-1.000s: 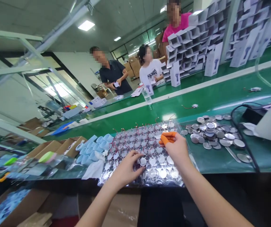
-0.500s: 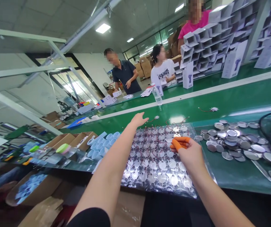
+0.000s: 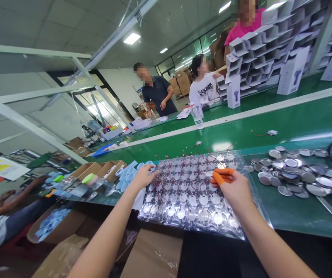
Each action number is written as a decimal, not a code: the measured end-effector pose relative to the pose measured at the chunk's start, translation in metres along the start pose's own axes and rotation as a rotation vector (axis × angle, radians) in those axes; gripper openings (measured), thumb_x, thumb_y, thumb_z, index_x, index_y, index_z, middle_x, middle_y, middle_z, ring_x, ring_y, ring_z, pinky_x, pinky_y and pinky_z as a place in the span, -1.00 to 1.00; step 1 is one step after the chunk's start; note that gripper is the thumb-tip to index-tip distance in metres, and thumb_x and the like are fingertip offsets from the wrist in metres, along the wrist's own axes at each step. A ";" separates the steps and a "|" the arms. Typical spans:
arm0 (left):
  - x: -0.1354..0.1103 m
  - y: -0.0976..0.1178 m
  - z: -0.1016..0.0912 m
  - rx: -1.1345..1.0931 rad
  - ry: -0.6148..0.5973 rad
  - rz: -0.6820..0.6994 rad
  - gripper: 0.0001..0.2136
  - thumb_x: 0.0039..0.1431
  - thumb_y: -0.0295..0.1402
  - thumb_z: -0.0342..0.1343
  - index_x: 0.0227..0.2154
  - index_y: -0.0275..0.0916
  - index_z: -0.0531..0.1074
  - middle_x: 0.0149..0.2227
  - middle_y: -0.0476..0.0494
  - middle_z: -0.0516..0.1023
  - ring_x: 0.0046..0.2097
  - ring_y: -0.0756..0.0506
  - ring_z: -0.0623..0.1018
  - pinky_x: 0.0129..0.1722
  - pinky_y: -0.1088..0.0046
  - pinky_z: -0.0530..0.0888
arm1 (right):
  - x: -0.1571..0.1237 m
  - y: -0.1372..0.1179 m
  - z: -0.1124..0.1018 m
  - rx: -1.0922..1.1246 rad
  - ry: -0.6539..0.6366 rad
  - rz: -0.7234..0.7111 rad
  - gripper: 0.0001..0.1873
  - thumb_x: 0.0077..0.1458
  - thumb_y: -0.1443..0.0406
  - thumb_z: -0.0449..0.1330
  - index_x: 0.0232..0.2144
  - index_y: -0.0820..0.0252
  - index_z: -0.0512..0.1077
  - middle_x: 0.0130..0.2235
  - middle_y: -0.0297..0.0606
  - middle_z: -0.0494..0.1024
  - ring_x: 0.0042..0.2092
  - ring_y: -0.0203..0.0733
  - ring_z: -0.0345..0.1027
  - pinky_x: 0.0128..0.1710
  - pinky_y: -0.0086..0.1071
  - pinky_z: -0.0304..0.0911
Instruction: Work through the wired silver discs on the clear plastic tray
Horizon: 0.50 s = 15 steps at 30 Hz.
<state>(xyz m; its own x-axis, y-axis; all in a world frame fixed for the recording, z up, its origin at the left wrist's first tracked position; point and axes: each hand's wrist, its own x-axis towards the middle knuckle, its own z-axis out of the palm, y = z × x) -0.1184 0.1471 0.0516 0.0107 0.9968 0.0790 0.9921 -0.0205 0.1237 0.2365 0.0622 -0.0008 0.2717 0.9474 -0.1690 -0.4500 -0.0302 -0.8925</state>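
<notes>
In front of me lies a clear plastic tray point(image 3: 191, 224) holding rows of round silvery discs with thin red wires. My left hand point(image 3: 145, 177) is over the tray's left edge, beside the light blue plastic cups point(image 3: 123, 177). Its thumb and fingers look a little apart, with nothing visible between them. Orange finger covers are on several fingers of my right hand point(image 3: 231, 182), held over the right part of the tray. Those fingers are curled and pressed together; whatever they hold is hidden.
Loose metal discs point(image 3: 293, 170) are heaped on the right. Two wired parts, one a star-shaped piece point(image 3: 272, 133), lie on the green belt. Beyond stand a water bottle point(image 3: 197, 116) and stacked white boxes point(image 3: 248, 54). Cardboard boxes point(image 3: 89, 170) are left. Several people are around.
My left hand has drawn back from the green belt to the tray's left edge. My right hand stays over the tray, its fingers still curled. The view has shifted slightly.
</notes>
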 end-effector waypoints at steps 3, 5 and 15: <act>-0.026 0.004 0.010 -0.017 0.026 0.006 -0.58 0.18 -0.10 0.03 -0.04 -0.29 0.47 -0.19 -0.24 0.55 -0.14 -0.21 0.54 -0.09 0.28 0.42 | 0.000 0.002 0.000 -0.001 -0.011 0.005 -0.66 -0.18 0.20 0.46 -0.36 0.19 0.47 -0.47 -0.19 0.60 -0.41 -0.04 0.57 -0.35 -0.17 0.55; -0.039 0.009 0.019 -0.041 0.002 0.024 -0.65 0.16 -0.10 0.08 -0.17 -0.26 0.51 -0.25 -0.20 0.57 -0.18 -0.19 0.54 -0.13 0.31 0.42 | 0.001 0.004 -0.001 -0.010 -0.026 0.001 -0.67 -0.18 0.20 0.46 -0.36 0.19 0.48 -0.47 -0.18 0.60 -0.40 -0.04 0.57 -0.36 -0.18 0.54; -0.041 0.042 0.024 -0.229 0.072 0.005 -0.85 0.08 -0.30 0.09 -0.52 -0.25 0.42 -0.52 -0.07 0.50 -0.45 -0.07 0.48 -0.37 0.42 0.40 | -0.001 0.002 -0.001 -0.019 -0.035 -0.002 -0.70 -0.15 0.23 0.44 -0.37 0.20 0.47 -0.47 -0.19 0.59 -0.40 -0.06 0.57 -0.37 -0.20 0.54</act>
<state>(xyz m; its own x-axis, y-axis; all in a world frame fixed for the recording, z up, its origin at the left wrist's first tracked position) -0.0737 0.1070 0.0299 -0.0017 0.9888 0.1490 0.9379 -0.0501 0.3433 0.2366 0.0610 -0.0029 0.2421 0.9581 -0.1532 -0.4333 -0.0345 -0.9006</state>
